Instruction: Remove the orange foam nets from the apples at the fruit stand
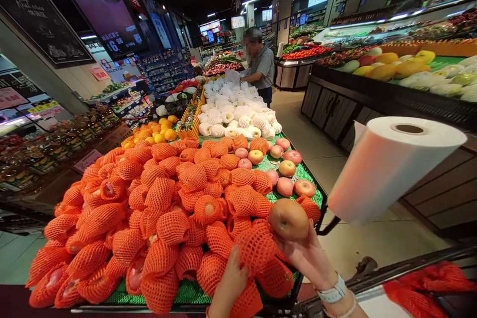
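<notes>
My right hand [307,253], with a pale watch on its wrist, grips a large round brownish-yellow apple [288,218] from below at the display's right front. Just left of it, my left hand [235,273] is closed on an orange foam net [257,246]; whether fruit sits inside that net cannot be seen. Beneath both hands spreads a heap of fruit in orange foam nets [160,198]. Several bare pink and yellow apples [285,186] lie on the green mat [311,171] beyond my right hand.
A roll of clear plastic bags [395,169] stands on the display's right edge. White-netted fruit [238,114] and oranges [164,129] lie farther back. A person in a grey shirt [263,67] stands beside the white-netted fruit. Red netting [428,288] is at lower right.
</notes>
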